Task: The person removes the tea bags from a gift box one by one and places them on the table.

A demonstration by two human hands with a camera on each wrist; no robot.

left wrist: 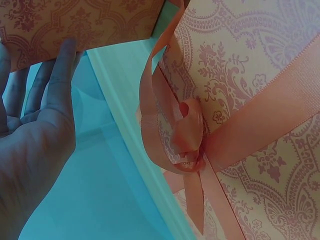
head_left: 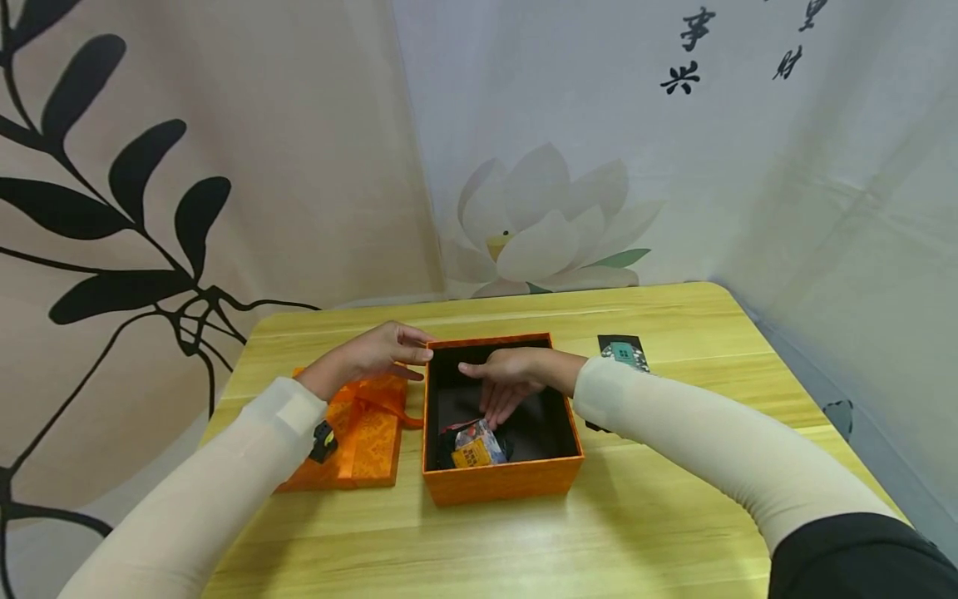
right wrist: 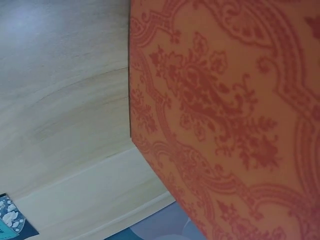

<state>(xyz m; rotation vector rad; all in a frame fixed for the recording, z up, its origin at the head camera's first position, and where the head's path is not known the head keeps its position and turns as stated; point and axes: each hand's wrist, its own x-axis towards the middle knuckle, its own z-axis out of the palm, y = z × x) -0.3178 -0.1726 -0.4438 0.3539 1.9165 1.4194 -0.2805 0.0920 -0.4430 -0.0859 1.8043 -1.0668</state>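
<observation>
An orange patterned box (head_left: 503, 484) with a black inside stands uncovered on the table. My right hand (head_left: 515, 378) reaches down into it, fingers straight and thumb stretched out to the left. Its fingertips are at the upper edge of a small colourful packet (head_left: 479, 445) lying in the box's front left part; whether they touch it, I cannot tell. My left hand (head_left: 382, 349) is at the box's back left corner, with extended fingers against the patterned outer wall (left wrist: 110, 25). The right wrist view shows the box's outer wall (right wrist: 210, 110), but no hand.
Left of the box lies its orange lid (head_left: 374, 453) with a ribbon bow (left wrist: 187, 135). A small dark item (head_left: 323, 442) is near the left wrist. A dark card with a teal print (head_left: 624, 351) lies to the right, partly behind the right forearm. Curtains surround the wooden table (head_left: 479, 553).
</observation>
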